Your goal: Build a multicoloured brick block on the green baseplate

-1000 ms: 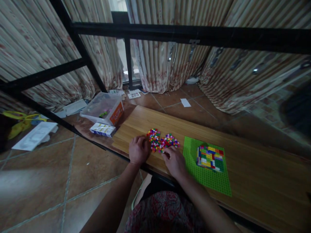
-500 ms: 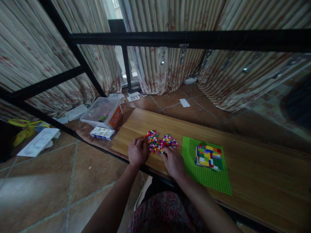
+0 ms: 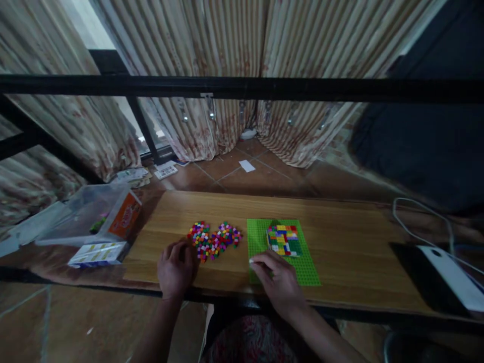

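Note:
My right hand (image 3: 278, 276) pinches a small white brick (image 3: 251, 261) between thumb and fingertips, over the near left part of a green baseplate (image 3: 309, 269). Just beyond that hand, a block built of multicoloured bricks (image 3: 284, 239) stands on the baseplate. Left of the plate lies a loose pile of small coloured bricks (image 3: 212, 242). My left hand (image 3: 176, 268) rests at the pile's left edge with its fingers curled in. What those fingers hold, if anything, is hidden.
The wooden bench (image 3: 351, 237) carries all this. At its left end stand a clear plastic bin (image 3: 79, 206) and a small white-and-blue box (image 3: 98, 253). On the right are a white device (image 3: 449, 275) and a looped cable (image 3: 423, 201). A black rail (image 3: 242, 88) crosses beyond.
My right hand has left the pile and moved right to the baseplate, with a white brick now showing in its fingertips. My left hand stays by the pile. The view has swung right.

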Demonstrator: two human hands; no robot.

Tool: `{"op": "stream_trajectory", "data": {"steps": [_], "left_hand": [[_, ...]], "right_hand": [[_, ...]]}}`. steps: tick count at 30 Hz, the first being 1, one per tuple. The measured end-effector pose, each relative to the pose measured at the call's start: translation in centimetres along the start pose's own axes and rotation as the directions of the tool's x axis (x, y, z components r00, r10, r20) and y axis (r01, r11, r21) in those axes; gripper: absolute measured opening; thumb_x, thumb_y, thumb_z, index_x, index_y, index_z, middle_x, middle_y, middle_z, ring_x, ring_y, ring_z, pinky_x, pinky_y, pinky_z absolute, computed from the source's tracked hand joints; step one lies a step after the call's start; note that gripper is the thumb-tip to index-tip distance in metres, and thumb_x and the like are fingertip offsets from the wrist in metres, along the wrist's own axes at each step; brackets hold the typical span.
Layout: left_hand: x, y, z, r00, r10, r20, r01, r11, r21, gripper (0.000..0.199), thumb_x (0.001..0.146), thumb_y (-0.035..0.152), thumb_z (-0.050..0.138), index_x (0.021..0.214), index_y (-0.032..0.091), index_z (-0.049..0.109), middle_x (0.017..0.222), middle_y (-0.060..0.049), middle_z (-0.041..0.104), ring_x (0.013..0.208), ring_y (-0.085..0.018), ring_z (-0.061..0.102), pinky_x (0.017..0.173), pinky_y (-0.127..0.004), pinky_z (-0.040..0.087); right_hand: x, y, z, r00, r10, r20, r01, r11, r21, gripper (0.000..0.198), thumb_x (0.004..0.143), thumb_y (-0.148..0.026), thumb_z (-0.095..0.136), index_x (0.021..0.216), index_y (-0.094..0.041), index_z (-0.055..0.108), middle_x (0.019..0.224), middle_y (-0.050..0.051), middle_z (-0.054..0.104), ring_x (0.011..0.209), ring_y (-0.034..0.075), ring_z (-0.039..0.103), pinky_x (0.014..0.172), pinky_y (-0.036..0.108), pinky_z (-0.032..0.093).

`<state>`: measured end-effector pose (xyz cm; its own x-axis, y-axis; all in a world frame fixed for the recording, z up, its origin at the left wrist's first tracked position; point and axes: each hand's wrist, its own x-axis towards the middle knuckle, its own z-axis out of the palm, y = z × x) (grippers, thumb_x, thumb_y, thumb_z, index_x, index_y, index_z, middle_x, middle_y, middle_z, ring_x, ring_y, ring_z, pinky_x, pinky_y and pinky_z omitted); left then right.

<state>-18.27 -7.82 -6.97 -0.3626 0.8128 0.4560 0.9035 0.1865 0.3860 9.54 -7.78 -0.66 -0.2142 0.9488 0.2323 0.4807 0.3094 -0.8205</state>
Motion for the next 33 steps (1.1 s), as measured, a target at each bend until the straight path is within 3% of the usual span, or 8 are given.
{"op": "stream_trajectory", "data": {"steps": [4,8,14,22,33], "left_hand": [[0.2,-0.2,0.0,1.0,0.008,0.006,-0.009,1.0,0.027,0.026,0.088,0.037,0.05,0.097,0.019,0.067,0.103,-0.01,0.066,0.097,-0.024,0.062,0.085,-0.036,0.049],[0.3,-0.1,-0.1,1.0,0.007,0.007,-0.007,0.999,0.033,0.025,0.087,0.038,0.051,0.096,0.02,0.066,0.103,-0.009,0.067,0.096,-0.024,0.062,0.083,-0.036,0.049],[0.5,0.0,-0.2,1.0,0.008,0.021,-0.009,0.998,0.056,0.026,0.088,0.037,0.048,0.095,0.019,0.065,0.103,-0.011,0.066,0.095,-0.025,0.063,0.081,-0.038,0.05],[0.6,0.2,-0.5,0.999,0.012,0.037,-0.013,0.999,0.053,0.027,0.088,0.04,0.047,0.094,0.021,0.065,0.102,-0.01,0.066,0.093,-0.026,0.063,0.08,-0.039,0.05],[0.3,0.0,0.0,0.999,-0.03,0.028,0.028,0.997,0.068,0.028,0.088,0.04,0.05,0.097,0.019,0.067,0.105,-0.01,0.066,0.098,-0.025,0.062,0.085,-0.038,0.05]], "right_hand": [[0.0,4.5,-6.0,0.951,0.16,-0.264,-0.181,0.982,-0.054,0.026,0.088,-0.045,0.057,0.09,-0.023,0.071,0.09,0.006,0.072,0.081,0.021,0.067,0.075,0.032,0.051],[1.5,7.6,-8.5,0.906,0.21,-0.367,-0.245,0.968,-0.051,0.033,0.084,-0.05,0.058,0.088,-0.02,0.072,0.089,0.009,0.074,0.082,0.024,0.068,0.073,0.035,0.052],[3.3,8.6,-7.8,0.899,0.308,-0.313,-0.303,0.951,0.066,0.029,0.08,-0.046,0.06,0.087,-0.021,0.074,0.09,0.008,0.075,0.082,0.024,0.069,0.078,0.037,0.054],[3.3,8.9,-7.2,0.882,0.332,-0.334,-0.301,0.943,0.141,0.029,0.077,-0.045,0.065,0.09,-0.021,0.074,0.091,0.008,0.076,0.082,0.025,0.07,0.079,0.039,0.056],[3.1,8.0,-7.7,0.887,0.294,-0.356,-0.296,0.954,0.049,0.032,0.081,-0.044,0.062,0.099,-0.019,0.071,0.093,0.01,0.076,0.085,0.025,0.071,0.08,0.039,0.055]]}}
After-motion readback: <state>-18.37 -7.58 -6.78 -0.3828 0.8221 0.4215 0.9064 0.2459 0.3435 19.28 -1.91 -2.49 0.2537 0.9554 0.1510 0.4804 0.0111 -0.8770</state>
